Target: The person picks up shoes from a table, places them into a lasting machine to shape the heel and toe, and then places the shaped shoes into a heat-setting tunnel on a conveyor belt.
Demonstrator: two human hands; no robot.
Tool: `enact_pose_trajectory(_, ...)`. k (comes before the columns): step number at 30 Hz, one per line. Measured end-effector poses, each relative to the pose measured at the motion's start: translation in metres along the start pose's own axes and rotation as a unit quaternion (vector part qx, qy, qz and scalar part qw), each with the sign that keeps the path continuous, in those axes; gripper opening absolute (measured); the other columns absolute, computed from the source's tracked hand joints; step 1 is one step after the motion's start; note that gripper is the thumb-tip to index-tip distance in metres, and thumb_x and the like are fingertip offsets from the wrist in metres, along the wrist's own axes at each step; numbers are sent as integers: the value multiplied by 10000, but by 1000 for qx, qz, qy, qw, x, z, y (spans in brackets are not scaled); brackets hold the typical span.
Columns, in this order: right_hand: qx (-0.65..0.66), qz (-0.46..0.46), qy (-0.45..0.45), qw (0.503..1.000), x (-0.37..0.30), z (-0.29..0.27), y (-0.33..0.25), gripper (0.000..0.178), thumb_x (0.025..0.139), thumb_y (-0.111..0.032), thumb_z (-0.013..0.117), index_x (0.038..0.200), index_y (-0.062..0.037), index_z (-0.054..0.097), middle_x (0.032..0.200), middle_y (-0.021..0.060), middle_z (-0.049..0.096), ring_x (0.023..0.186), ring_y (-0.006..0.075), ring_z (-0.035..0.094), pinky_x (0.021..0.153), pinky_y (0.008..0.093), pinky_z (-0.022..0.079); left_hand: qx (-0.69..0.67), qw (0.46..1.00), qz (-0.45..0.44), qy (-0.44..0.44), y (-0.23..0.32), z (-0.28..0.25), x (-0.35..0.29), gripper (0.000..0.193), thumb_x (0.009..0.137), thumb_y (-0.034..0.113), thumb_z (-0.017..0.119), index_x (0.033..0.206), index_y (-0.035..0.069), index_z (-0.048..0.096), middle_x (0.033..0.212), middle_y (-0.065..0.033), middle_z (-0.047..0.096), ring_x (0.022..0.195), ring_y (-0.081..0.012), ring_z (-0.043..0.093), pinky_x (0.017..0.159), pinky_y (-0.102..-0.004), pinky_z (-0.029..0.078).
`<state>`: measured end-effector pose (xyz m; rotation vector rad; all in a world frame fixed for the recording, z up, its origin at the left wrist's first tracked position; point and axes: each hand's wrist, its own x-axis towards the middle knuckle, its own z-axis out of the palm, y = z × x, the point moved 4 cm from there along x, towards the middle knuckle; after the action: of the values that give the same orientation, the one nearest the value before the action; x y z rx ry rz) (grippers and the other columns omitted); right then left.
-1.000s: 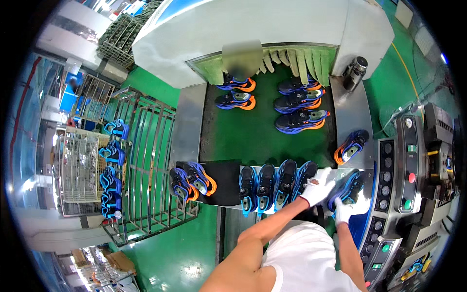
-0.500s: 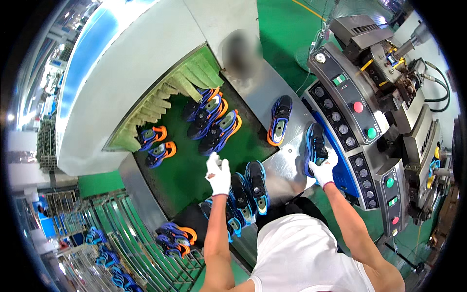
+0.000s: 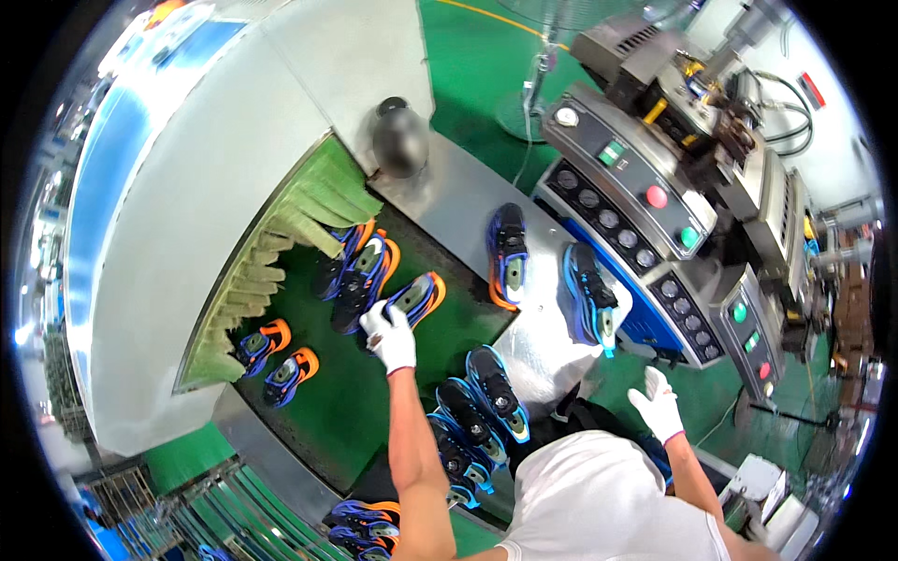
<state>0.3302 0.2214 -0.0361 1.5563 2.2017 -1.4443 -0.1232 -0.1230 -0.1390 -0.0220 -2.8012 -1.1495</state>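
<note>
My left hand point(image 3: 389, 338), in a white glove, is over the toe end of a black-and-blue sneaker point(image 3: 418, 296) with an orange heel. Its fingers are curled around that end, and the glove hides the toe. The sneaker lies on a green conveyor belt point(image 3: 393, 411). My right hand point(image 3: 658, 406), gloved too, hangs bare of any object with its thumb apart from its fingers. Nearest to it is a black sneaker with light blue trim point(image 3: 588, 294) on the metal ledge. Beside that one stands a black sneaker with an orange heel point(image 3: 508, 255).
Green fabric strips point(image 3: 281, 243) curtain the pale machine's opening point(image 3: 215, 187), with more orange-heeled sneakers point(image 3: 291, 376) before it. Several blue-trimmed sneakers point(image 3: 474, 411) stand near my body. At right is a press machine point(image 3: 645, 187) with gauges and buttons. A rack point(image 3: 253, 505) is at lower left.
My right hand has let go of the blue-trimmed sneaker on the ledge and moved away to the right. My left hand has reached onto the orange-heeled sneaker's toe. The view has shifted.
</note>
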Motion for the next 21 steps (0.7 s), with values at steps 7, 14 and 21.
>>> enact_pose_trajectory(7,-92,-281,-165,941,-27,48,-197,867,832,-389,805,1494,31,435,1482,284,511,1372,419,515,1159,438,413,-35,959,258,-108,152,-94,-67,188,870,44,706,1058,31,700,992,-161,681,906,-353,685,827,-439,557)
enact_pose_trajectory(14,-32,-443,-140,885,14,53,-223,491,797,-265,771,1154,19,592,1074,257,678,880,388,692,751,432,559,-59,809,472,-344,345,-57,-140,196,853,87,764,1040,52,717,1016,-144,725,928,-343,713,823,-408,582)
enact_pose_trajectory(21,372,-125,-271,879,52,-84,-132,546,841,-264,865,1245,29,645,880,54,694,764,124,632,698,299,533,-172,837,502,-131,485,-27,-122,428,941,32,687,1352,0,571,1310,-196,623,1073,-290,678,947,-389,547)
